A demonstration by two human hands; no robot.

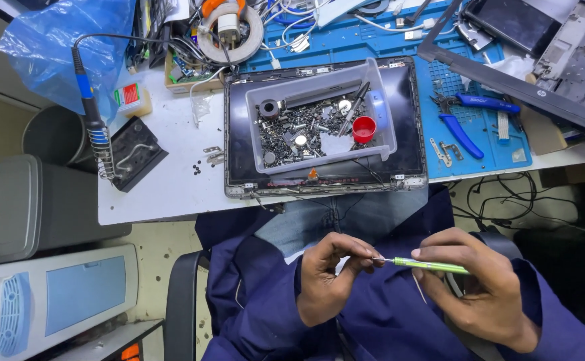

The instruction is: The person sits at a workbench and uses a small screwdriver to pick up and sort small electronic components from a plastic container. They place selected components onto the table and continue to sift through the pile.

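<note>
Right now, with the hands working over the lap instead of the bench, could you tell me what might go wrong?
1. The left hand pinches at the tip of the green screwdriver held by the right hand; anything small slipping there would likely fall into the lap or onto the floor.
2. The clear screw tray rests on the laptop screen panel, whose front edge sits at the bench edge; a knock could tip it.

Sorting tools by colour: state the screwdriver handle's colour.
Light green screwdriver handle, held in the right hand; head view.
</note>
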